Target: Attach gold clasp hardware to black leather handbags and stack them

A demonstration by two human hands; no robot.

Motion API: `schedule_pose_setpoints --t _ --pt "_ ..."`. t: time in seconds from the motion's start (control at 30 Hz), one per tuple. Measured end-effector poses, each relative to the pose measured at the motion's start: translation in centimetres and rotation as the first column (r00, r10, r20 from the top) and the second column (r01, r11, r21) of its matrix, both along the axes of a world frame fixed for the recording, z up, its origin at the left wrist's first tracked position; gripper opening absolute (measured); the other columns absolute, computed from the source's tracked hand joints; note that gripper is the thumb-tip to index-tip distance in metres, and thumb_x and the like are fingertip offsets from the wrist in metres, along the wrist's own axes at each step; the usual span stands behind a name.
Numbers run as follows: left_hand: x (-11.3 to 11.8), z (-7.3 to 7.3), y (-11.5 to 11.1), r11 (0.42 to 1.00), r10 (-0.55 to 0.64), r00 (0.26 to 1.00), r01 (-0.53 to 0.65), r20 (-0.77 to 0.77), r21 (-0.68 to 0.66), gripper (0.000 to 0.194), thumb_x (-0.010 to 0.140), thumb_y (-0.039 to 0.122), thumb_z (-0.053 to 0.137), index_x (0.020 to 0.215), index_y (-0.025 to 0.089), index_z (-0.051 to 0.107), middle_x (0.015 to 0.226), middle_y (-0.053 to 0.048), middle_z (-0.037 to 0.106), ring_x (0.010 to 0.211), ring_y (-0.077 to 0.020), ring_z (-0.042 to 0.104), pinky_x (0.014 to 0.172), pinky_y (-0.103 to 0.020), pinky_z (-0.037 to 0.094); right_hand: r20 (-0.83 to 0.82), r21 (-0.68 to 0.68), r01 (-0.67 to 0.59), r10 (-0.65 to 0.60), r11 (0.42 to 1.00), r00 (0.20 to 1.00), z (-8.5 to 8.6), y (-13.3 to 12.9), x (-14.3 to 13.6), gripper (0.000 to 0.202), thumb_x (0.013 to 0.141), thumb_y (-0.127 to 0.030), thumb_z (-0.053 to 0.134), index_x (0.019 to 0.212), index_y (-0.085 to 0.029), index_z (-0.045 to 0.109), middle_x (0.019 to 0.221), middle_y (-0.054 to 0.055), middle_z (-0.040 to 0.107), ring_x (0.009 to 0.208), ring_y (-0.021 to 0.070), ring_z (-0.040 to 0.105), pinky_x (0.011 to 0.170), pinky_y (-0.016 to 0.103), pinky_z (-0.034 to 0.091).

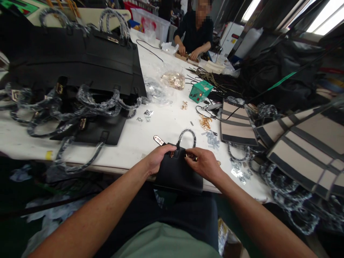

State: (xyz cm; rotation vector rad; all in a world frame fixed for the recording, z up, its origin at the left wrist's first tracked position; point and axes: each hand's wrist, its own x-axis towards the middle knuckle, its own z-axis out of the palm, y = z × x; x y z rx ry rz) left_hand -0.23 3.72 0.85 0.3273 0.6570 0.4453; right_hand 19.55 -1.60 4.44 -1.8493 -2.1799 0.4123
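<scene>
Two-handed work on a small black leather-look handbag (178, 175)!
Left hand (158, 159) closes on its edge, thumb on top, other fingers partly hidden; right hand (204, 161) pinches a small gold metal fitting (191, 156), fingertips nearly together. The handbag sits between and below the fingers; beyond them, its plastic-wrapped loop handle (187, 130) arches over the white tabletop (166, 120).

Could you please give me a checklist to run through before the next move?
1. Left hand on the black panel: ok.
2. Right hand at the gold-coloured piece: ok.
3. Gold-coloured piece fastened: cannot tell, the hand partly hides it.
4. Handle in plastic wrap: ok.
5. Loose gold-coloured parts nearby on the table: ok.
6. Light on the green box lit: ok.
</scene>
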Motion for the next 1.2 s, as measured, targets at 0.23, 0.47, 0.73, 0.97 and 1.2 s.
schedule_pose_setpoints --t 0.23,0.47,0.73,0.97,1.2 --pt "0.0 -0.3 0.0 1.000 0.001 1.000 -0.001 0.024 -0.012 0.020 0.078 0.025 0.060 0.080 0.009 0.071 0.074 -0.012 0.074 0.064 -0.0213 0.069 0.070 -0.031 0.056 0.061 0.025 -0.001 0.000 1.000 0.998 0.1 0.1 -0.6 0.012 0.083 -0.024 0.063 0.091 -0.024 0.072 0.086 0.001 0.071 0.079 0.0176 0.065 0.070 0.027 0.043" --pt "-0.1 -0.4 0.1 1.000 -0.015 0.998 0.016 0.053 -0.010 0.020 0.078 0.024 0.060 0.084 0.008 0.072 0.075 -0.012 0.074 0.065 -0.0214 0.069 0.069 -0.032 0.056 -0.008 -0.007 -0.065 0.065 0.998 0.998 -0.3 1.0 -0.4 0.004 0.081 -0.024 0.072 0.085 -0.024 0.070 0.082 -0.001 0.068 0.077 0.0154 0.062 0.069 0.025 0.042" --pt "0.0 -0.2 -0.1 0.999 0.043 0.998 -0.044 0.052 0.026 0.014 0.076 0.023 0.065 0.080 0.011 0.070 0.070 -0.006 0.070 0.063 -0.0180 0.066 0.068 -0.030 0.055 -0.155 -0.023 -0.127 0.122 0.992 0.980 -0.2 0.5 0.4 0.014 0.090 -0.025 0.064 0.100 -0.026 0.074 0.089 0.000 0.069 0.081 0.0147 0.064 0.074 0.025 0.046" --pt "0.1 -0.1 -0.2 0.997 0.070 0.997 -0.071 0.007 0.010 0.010 0.073 0.021 0.068 0.076 0.013 0.068 0.069 -0.006 0.070 0.064 -0.0196 0.067 0.068 -0.031 0.054 -0.093 0.009 -0.090 0.090 0.996 0.992 -0.4 0.3 0.2 0.011 0.089 -0.023 0.065 0.095 -0.025 0.073 0.086 0.001 0.069 0.080 0.0156 0.064 0.075 0.025 0.046" --pt "0.3 -0.1 -0.2 0.994 0.099 0.995 -0.099 0.002 0.052 0.008 0.071 0.019 0.068 0.076 0.013 0.068 0.067 -0.005 0.068 0.059 -0.0170 0.064 0.064 -0.028 0.053 0.128 -0.037 -0.129 0.132 0.991 0.983 -0.1 0.3 -0.8 0.010 0.091 -0.025 0.062 0.092 -0.024 0.072 0.082 0.002 0.065 0.077 0.0169 0.063 0.068 0.026 0.043"
